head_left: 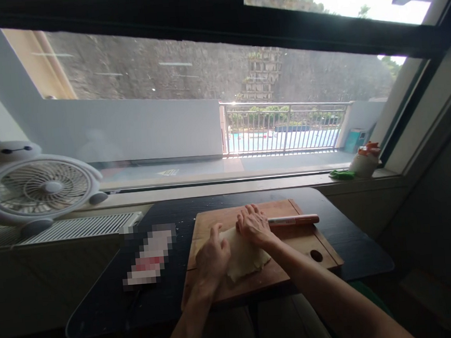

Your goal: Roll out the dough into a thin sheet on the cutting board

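A pale, flat sheet of dough (246, 256) with an uneven near edge lies on a wooden cutting board (295, 265). My right hand (253, 225) presses over its far edge, fingers together and bent down. From under that hand a slim, copper-coloured rolling pin (295, 220) sticks out to the right; the rest of it is hidden by the hand and dough. At the dough's left edge is my left hand (213, 250), loosely curved, with the thumb and index finger apart. Its other fingertips are out of sight.
The board lies on a dark table (165, 298) with rounded corners. A blurred-out item (150, 258) is to the left. Beyond stand a white fan (51, 188) and a radiator (93, 226). On the window sill are a white pot-like figure (365, 163) and a green item (342, 174).
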Available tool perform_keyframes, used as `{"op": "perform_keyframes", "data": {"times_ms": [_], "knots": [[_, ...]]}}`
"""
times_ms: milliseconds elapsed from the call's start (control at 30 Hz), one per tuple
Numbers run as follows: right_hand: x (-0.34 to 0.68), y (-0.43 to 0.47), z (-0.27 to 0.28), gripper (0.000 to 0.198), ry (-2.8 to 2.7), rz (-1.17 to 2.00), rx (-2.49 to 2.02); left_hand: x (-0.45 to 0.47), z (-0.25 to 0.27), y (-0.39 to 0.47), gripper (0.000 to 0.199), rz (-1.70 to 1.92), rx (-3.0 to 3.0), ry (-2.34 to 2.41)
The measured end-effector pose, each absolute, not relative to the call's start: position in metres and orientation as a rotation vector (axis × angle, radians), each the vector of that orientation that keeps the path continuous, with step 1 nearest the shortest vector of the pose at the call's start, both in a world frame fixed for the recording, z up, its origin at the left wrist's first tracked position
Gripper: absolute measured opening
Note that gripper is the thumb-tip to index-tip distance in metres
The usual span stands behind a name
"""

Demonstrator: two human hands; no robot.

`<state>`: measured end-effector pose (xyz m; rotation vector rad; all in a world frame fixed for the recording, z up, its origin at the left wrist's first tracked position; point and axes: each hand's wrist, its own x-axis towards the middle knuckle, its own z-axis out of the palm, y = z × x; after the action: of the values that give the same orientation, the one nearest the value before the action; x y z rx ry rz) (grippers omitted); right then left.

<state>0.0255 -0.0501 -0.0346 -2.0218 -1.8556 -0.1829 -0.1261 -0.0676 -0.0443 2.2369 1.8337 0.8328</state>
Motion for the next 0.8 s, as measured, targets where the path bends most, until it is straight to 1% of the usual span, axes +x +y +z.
{"op": "perform_keyframes", "data": {"times_ms": [100,167,333,433,533,600,733,800], "knots": [[0.023,-0.063,-0.040,0.043,-1.869,-0.216,-1.981,-0.126,-0.046,-0.068,0.042,0.853,2.249,1.821],[0.024,-0.055,-0.040,0.042,-1.837,-0.211,-2.003,-0.126,-0.047,-0.069,0.042,0.880,2.231,1.842],[0.042,0.001,-0.024,0.038,-1.806,-0.005,-2.146,-0.125,-0.040,-0.057,0.042,0.974,2.104,1.818],[0.062,0.014,-0.015,0.037,-1.841,0.052,-2.145,-0.125,-0.026,-0.035,0.040,0.790,2.001,1.656],[0.085,-0.003,-0.015,0.038,-1.835,0.029,-2.149,-0.120,-0.010,-0.012,0.029,0.524,1.982,1.493],[0.097,-0.025,-0.018,0.040,-1.800,0.000,-2.179,-0.113,-0.003,-0.006,0.026,0.459,1.999,1.441],[0.109,-0.058,-0.014,0.037,-1.736,-0.003,-2.231,-0.106,0.001,-0.019,0.029,0.507,2.012,1.380],[0.110,-0.063,-0.006,0.031,-1.722,0.019,-2.236,-0.109,-0.005,-0.031,0.032,0.599,2.021,1.385]]}}
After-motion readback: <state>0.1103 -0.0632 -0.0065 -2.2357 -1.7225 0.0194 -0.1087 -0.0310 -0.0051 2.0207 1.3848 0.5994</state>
